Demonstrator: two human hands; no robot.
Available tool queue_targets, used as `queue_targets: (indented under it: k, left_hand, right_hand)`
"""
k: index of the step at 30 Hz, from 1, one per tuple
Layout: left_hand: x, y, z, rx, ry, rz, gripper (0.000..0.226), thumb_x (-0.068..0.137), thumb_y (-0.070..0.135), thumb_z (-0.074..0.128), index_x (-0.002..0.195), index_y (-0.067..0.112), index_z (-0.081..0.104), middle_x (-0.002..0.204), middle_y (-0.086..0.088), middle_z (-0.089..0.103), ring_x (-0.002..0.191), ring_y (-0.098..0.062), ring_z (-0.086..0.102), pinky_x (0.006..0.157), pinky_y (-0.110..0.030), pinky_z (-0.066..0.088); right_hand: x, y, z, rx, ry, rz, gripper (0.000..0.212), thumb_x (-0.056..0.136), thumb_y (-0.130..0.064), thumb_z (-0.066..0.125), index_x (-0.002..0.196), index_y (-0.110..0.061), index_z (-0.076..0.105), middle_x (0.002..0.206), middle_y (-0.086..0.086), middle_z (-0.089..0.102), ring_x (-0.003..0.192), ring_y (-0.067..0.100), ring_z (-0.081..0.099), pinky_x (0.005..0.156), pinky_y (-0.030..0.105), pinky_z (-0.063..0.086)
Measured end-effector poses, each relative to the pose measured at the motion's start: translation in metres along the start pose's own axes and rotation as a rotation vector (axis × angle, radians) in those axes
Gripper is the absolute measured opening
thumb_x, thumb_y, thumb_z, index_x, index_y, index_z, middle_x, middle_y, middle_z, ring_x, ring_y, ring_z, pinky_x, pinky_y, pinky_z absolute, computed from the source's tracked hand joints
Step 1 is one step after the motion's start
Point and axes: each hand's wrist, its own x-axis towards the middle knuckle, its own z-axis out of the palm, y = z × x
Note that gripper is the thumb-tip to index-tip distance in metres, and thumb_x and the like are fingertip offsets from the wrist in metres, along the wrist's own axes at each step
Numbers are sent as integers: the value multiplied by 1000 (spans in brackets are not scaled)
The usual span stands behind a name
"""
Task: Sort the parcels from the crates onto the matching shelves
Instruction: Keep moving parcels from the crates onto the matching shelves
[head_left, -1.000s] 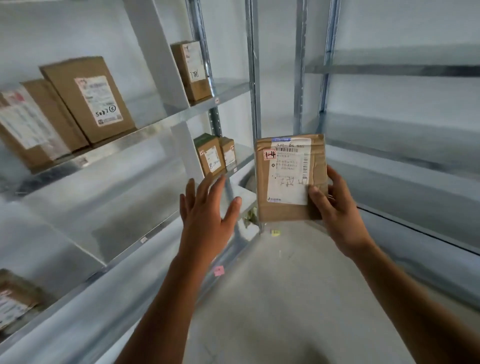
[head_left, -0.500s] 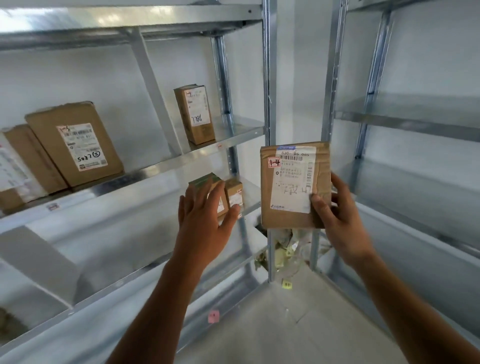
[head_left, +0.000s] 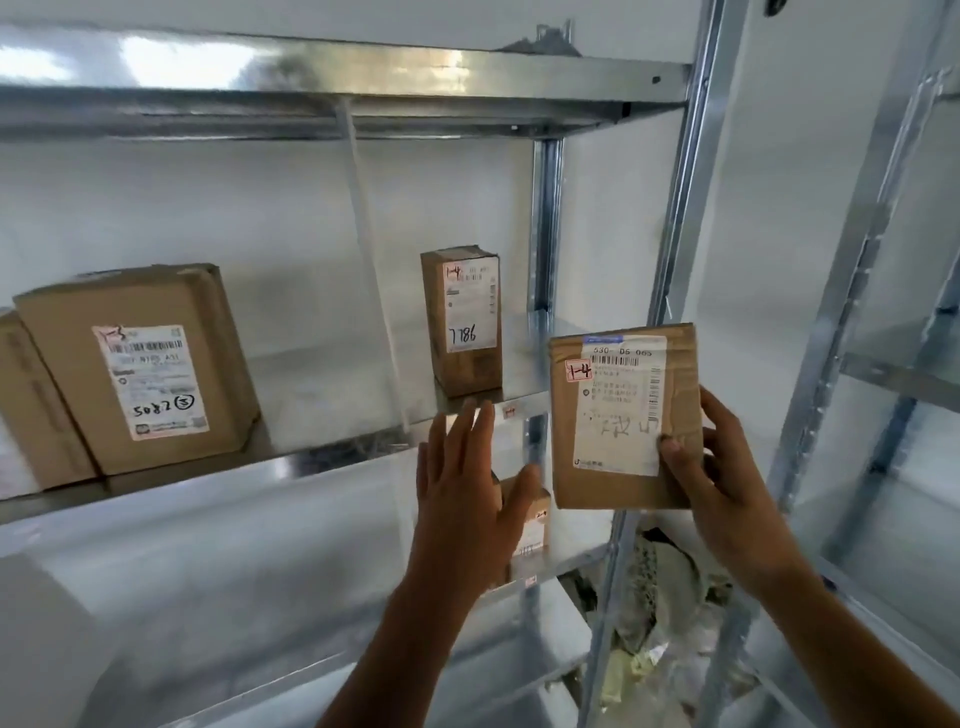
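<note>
showing one flat brown parcel (head_left: 613, 415) marked 1-4, clamped by right hand (head_left: 727, 483); left hand (head_left: 467, 499) fingers apart; three boxes (head_left: 140, 364) shelved.

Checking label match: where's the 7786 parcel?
Head view, centre: the 7786 parcel stands upright on the shelf, above the left hand, left of the held parcel.

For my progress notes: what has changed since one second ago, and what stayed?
The right hand raised the parcel marked 1-4 to the level of the shelf where the 7786 parcel stands. The open left hand rose too, holding nothing. The right grip on the parcel's lower corner is unchanged; the shelved parcels did not move.
</note>
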Motion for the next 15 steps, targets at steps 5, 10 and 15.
queue_targets:
  k: [5, 10, 15]
  left_hand:
    - [67, -15, 19, -74, 106, -46, 80, 99, 67, 38, 163, 26, 14, 172, 5, 7, 159, -20, 0, 127, -49, 16]
    - [109, -23, 36, -175, 187, -102, 82, 96, 62, 53, 160, 23, 18, 169, -1, 18, 154, -20, 21, 120, -33, 27]
    - [145, -31, 59, -341, 359, -290, 78, 88, 53, 67, 151, 22, 33, 158, -3, 35, 123, 0, 39, 75, 14, 27]
  right_hand:
    - [87, 11, 4, -28, 7, -103, 63, 98, -49, 55, 154, -52, 26, 138, -11, 56, 121, 12, 64, 89, 34, 63]
    - [154, 26, 5, -10, -42, -144, 62, 103, -43, 53, 157, -45, 22, 144, -8, 52, 129, 17, 59, 95, 48, 61]
    - [214, 54, 17, 48, -159, -140, 68, 103, -36, 54, 161, -38, 17, 147, -3, 51, 130, 22, 60, 97, 46, 61]
